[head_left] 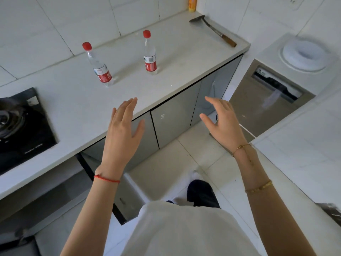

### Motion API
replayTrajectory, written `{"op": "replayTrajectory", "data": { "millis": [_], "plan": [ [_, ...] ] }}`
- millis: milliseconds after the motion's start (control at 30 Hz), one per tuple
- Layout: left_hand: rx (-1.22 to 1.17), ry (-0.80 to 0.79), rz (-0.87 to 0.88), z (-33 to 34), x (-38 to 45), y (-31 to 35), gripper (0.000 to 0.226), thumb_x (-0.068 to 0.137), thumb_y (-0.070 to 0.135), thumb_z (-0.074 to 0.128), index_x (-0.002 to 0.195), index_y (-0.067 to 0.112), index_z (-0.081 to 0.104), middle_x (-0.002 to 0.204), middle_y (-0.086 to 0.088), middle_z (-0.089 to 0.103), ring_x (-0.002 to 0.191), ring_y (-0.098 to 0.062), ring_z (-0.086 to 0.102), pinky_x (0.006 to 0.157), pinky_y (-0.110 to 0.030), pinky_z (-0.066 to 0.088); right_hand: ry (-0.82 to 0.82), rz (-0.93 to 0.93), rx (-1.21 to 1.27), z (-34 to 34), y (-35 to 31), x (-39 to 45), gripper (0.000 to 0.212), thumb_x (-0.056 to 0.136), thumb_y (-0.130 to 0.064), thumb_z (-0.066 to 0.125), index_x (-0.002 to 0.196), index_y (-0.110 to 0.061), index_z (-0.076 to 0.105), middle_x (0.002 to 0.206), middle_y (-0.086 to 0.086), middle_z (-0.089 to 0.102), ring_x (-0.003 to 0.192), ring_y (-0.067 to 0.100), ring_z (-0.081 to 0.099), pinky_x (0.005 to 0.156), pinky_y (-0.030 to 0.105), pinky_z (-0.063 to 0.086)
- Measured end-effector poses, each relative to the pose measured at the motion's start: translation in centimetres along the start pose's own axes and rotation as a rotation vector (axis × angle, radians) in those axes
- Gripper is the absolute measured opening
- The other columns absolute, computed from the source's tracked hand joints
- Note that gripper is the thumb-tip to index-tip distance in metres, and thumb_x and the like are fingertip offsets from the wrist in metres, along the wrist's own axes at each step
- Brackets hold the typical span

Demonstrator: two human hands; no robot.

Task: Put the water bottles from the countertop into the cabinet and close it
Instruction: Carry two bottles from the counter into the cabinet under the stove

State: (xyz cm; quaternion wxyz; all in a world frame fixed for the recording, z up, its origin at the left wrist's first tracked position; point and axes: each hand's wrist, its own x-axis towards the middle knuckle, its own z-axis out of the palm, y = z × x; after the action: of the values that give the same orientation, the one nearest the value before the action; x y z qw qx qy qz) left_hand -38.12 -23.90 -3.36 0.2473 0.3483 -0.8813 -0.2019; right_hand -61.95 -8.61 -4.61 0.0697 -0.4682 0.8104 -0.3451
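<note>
Two clear water bottles with red caps and red labels stand upright on the white countertop point(73, 108): the left bottle point(98, 66) and the right bottle point(149, 55). My left hand point(122, 132) hovers over the counter's front edge, fingers apart, holding nothing. My right hand point(224, 122) is raised in front of the grey cabinet doors point(173, 124), also spread and empty. Below the counter at the left, one cabinet door point(127, 196) stands swung out, with a dark interior point(46, 196) behind it.
A black gas stove point(20, 124) sits at the counter's left end. A hammer-like tool point(214, 30) and an orange container point(192, 4) lie at the far right corner. A water dispenser point(276, 89) stands right of the cabinets. My legs and a white floor are below.
</note>
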Motion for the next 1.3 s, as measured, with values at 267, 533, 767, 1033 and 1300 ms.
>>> {"op": "replayTrajectory", "data": {
  "millis": [267, 533, 767, 1033, 1300],
  "plan": [
    [0.049, 0.127, -0.149, 3.7, 6.4, 1.4, 0.054, 0.097, 0.019, 0.054, 0.147, 0.011, 0.036, 0.15, -0.007, 0.043, 0.142, -0.023, 0.035, 0.123, -0.039, 0.016, -0.097, -0.162, 0.014, -1.2, 3.8, 11.2, 0.048, 0.095, -0.031, 0.055, 0.139, -0.016, 0.043, 0.138, 0.001, 0.049, 0.133, 0.017, 0.037, 0.11, 0.029, 0.032],
    [0.116, 0.3, -0.357, 5.6, 9.9, 4.0, 0.053, 0.098, 0.019, 0.053, 0.147, 0.01, 0.036, 0.15, -0.007, 0.043, 0.143, -0.022, 0.034, 0.123, -0.042, 0.017, -0.2, -0.4, 0.085, -0.7, 5.1, 22.3, 0.045, 0.093, -0.028, 0.057, 0.134, -0.012, 0.047, 0.135, 0.004, 0.052, 0.128, 0.021, 0.041, 0.108, 0.03, 0.034],
    [0.212, 0.399, -0.548, 5.0, 9.9, 4.2, 0.053, 0.098, 0.019, 0.054, 0.147, 0.01, 0.036, 0.15, -0.006, 0.043, 0.143, -0.021, 0.034, 0.124, -0.04, 0.016, -0.338, -0.56, 0.193, 2.7, 2.9, 27.0, 0.04, 0.091, -0.023, 0.06, 0.13, -0.015, 0.051, 0.129, -0.002, 0.056, 0.122, 0.016, 0.044, 0.102, 0.016, 0.028],
    [0.237, 0.402, -0.628, 4.2, 12.1, 0.1, 0.054, 0.098, 0.022, 0.052, 0.148, 0.013, 0.034, 0.152, -0.004, 0.041, 0.144, -0.02, 0.032, 0.122, -0.045, 0.02, -0.406, -0.603, 0.225, 7.5, 0.9, 30.8, 0.043, 0.091, -0.027, 0.06, 0.131, -0.015, 0.05, 0.128, 0.002, 0.057, 0.12, 0.02, 0.047, 0.105, 0.028, 0.037],
    [0.232, 0.385, -0.562, 1.5, 17.4, -6.7, 0.053, 0.097, 0.021, 0.053, 0.147, 0.012, 0.037, 0.151, -0.006, 0.043, 0.143, -0.023, 0.035, 0.121, -0.046, 0.023, -0.317, -0.584, 0.2, 10.4, -3.2, 35.6, 0.042, 0.092, -0.021, 0.06, 0.131, -0.011, 0.05, 0.13, 0.004, 0.055, 0.12, 0.019, 0.046, 0.096, -0.001, 0.022]
  ]
}}
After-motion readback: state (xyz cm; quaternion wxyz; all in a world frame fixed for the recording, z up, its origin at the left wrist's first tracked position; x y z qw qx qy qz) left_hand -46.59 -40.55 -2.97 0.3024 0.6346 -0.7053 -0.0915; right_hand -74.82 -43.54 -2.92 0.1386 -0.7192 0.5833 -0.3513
